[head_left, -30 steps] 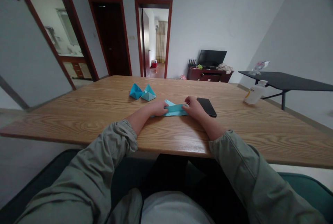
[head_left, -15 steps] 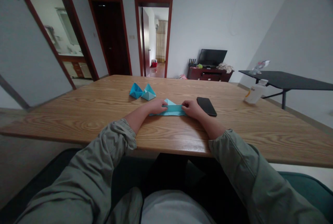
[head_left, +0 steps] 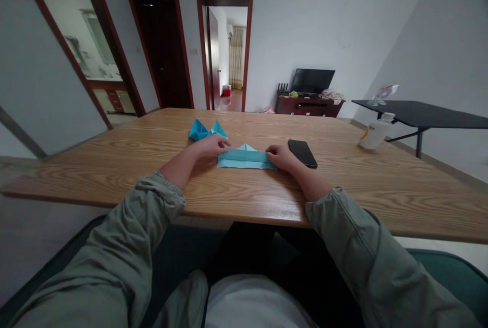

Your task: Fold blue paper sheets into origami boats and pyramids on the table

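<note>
A folded light-blue sheet of origami paper [head_left: 247,158] lies on the wooden table, with a small pointed peak at its far side and a folded band across it. My left hand [head_left: 213,146] has its thumb and fingers closed at the paper's upper left corner. At the right end of the band, my right hand [head_left: 281,157] pinches the paper between thumb and fingers. Just beyond my left hand stand a darker blue folded paper piece [head_left: 198,129] and a light-blue folded paper piece [head_left: 219,128], both partly hidden by that hand.
A black phone-like slab [head_left: 302,153] lies right of my right hand. Farther right stands a white plastic bottle [head_left: 376,132] on the wooden table [head_left: 160,137]. A black folding table [head_left: 423,114] is beyond it. A television [head_left: 313,81] sits on a low cabinet at the back wall.
My left hand has slid leftward along the band to the paper's left end, uncovering more of it and now overlapping the folded pieces. My right hand has stayed at the right end.
</note>
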